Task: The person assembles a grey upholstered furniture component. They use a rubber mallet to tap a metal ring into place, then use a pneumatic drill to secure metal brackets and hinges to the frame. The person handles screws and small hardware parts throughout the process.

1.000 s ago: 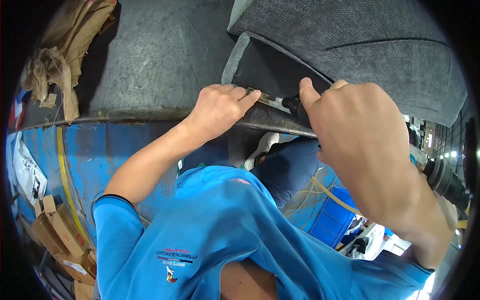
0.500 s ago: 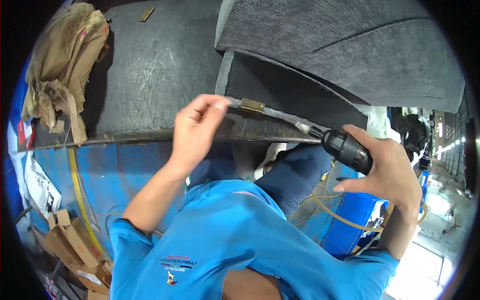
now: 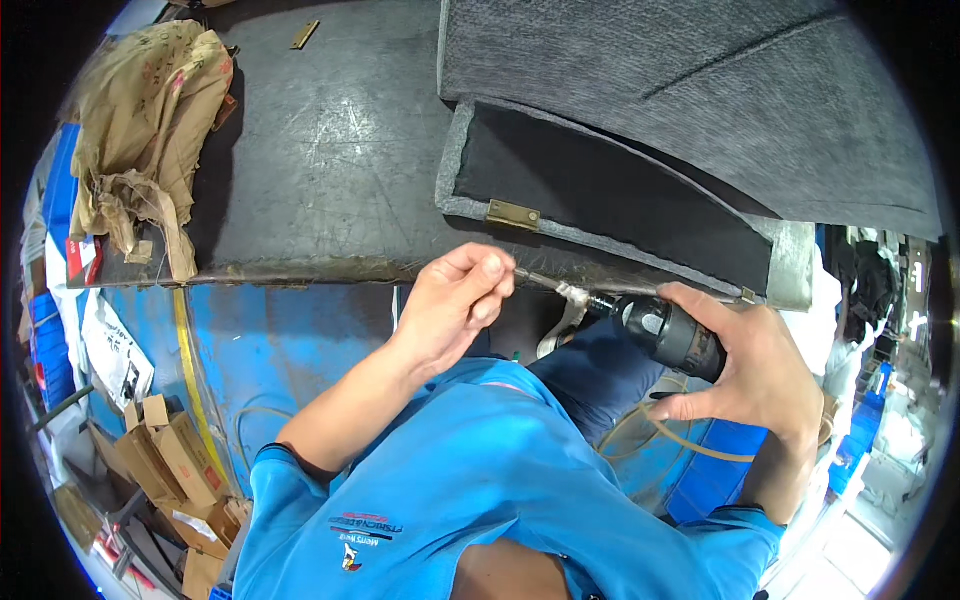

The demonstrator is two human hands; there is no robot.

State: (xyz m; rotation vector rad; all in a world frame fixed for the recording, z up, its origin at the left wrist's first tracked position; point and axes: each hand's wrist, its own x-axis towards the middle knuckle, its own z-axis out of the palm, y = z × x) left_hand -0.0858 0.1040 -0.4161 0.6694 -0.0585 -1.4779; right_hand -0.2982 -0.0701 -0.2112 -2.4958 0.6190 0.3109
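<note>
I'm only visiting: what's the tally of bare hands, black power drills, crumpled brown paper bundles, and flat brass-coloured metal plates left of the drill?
Bare hands: 2
Black power drill: 1
Crumpled brown paper bundle: 1
Flat brass-coloured metal plates left of the drill: 2
Total: 6

Shows one left hand [image 3: 450,312], one right hand [image 3: 765,368], one drill [image 3: 668,335], one bit [image 3: 545,281], at least two brass plates [image 3: 513,215], one black panel [image 3: 610,190], one bench [image 3: 320,160], one paper wad [image 3: 150,110], one yellow stripe [image 3: 190,370], and boxes [image 3: 185,460] too jumbled to number.
</note>
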